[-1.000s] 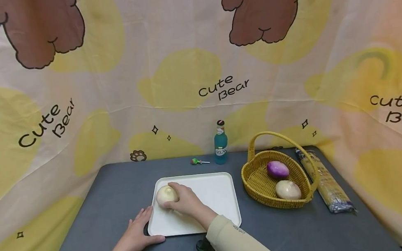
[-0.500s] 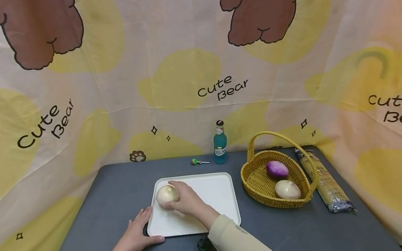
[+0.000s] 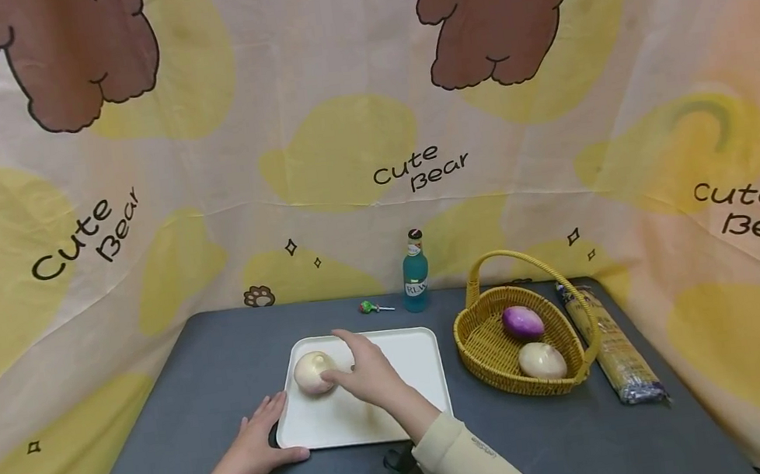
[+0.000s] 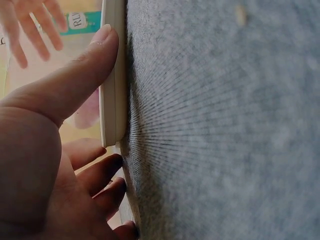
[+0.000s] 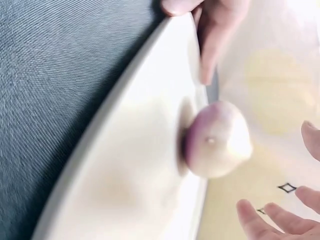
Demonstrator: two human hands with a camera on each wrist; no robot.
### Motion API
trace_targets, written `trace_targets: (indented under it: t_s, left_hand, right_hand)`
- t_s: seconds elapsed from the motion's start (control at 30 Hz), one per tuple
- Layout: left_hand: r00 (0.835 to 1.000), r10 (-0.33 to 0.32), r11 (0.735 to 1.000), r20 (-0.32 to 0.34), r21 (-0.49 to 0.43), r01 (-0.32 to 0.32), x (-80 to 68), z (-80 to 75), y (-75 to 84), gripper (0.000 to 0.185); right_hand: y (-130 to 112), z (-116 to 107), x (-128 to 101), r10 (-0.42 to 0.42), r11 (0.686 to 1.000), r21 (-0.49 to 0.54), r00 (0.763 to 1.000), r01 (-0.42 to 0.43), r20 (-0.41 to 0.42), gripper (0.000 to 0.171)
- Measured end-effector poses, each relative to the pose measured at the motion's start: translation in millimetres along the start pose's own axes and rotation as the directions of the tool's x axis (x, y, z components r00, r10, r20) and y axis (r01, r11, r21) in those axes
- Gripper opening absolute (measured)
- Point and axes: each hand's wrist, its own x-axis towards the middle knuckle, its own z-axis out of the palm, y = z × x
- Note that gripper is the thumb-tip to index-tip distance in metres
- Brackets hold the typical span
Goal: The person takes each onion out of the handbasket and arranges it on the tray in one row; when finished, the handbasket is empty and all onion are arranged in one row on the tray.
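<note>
In the lower middle of the head view my right hand (image 3: 366, 375) hangs over the tray (image 3: 404, 359), fingers spread and straight, gripping nothing; the thumb tip is just beside the pale onion (image 3: 314, 371), and I cannot tell whether it touches. The onion sits on the tray's upper left corner, resting on the tray floor, which the right wrist view confirms: the onion (image 5: 216, 140) stands free on the white surface with my fingertips (image 5: 260, 215) apart from it at the lower right of that frame. My left hand (image 3: 255, 448) lies flat on the table (image 3: 180, 400) at the tray's lower left corner, fingers relaxed; in the left wrist view the thumb (image 4: 75, 80) presses against the tray's rim (image 4: 111, 90), steadying it. To the right in the head view the basket (image 3: 484, 350) holds two more onions, a purple one (image 3: 522, 322) and a second pale one (image 3: 542, 360). My reading is that one onion is set down on the tray and freed, while the two in the basket are untouched, so roughly a third of the moving looks done if all three belong on the tray. A bottle (image 3: 415, 272), a lollipop (image 3: 370, 308) and a noodle pack (image 3: 611, 347) lie aside.
</note>
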Motion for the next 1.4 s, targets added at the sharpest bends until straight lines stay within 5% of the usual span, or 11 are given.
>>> trace_targets:
  t_s: [0.5, 1.4]
  left_hand:
    - [1.000, 0.017, 1.000, -0.006, 0.007, -0.017, -1.3, -2.1, -0.2, 0.118]
    - [1.000, -0.014, 1.000, 0.015, -0.004, 0.014, 0.2, 0.1, -0.6, 0.119]
  right_hand:
    - [-11, -47, -21, -0.111, 0.988, 0.103, 0.991, 0.118, -0.078, 0.070]
    - [17, -106, -44, -0.063, 0.984, 0.144, 0.965, 0.102, -0.255, 0.067]
